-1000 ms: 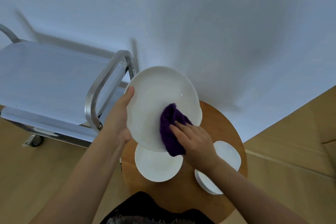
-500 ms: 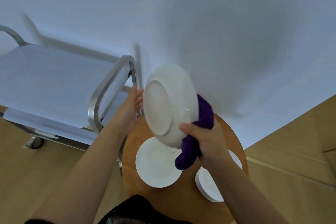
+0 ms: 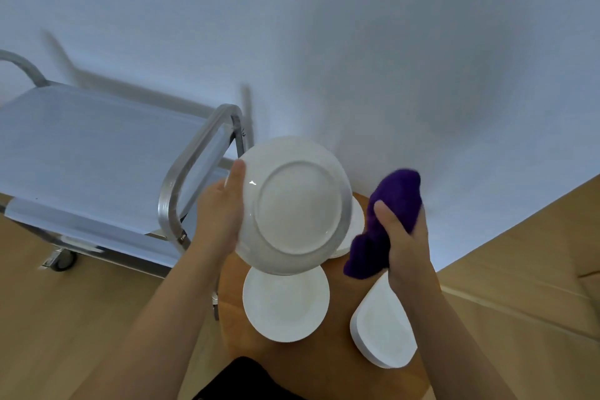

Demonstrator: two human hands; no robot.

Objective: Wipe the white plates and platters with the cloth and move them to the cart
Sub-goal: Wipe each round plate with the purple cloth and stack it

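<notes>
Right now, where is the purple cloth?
Head view, right of centre: the purple cloth is gripped in the right hand, clear of the upturned plate held by the left hand.

Raised plate (image 3: 297,204): plain white, no pattern. Flat plate (image 3: 285,305) and stacked platters (image 3: 383,331): plain white. Cloth (image 3: 386,224): solid deep purple. Bench (image 3: 328,364): warm orange-brown wood. Cart (image 3: 97,156): silver metal frame, pale grey-blue shelf. Floor (image 3: 48,318): light tan wood. Wall (image 3: 357,42): pale bluish white.
</notes>
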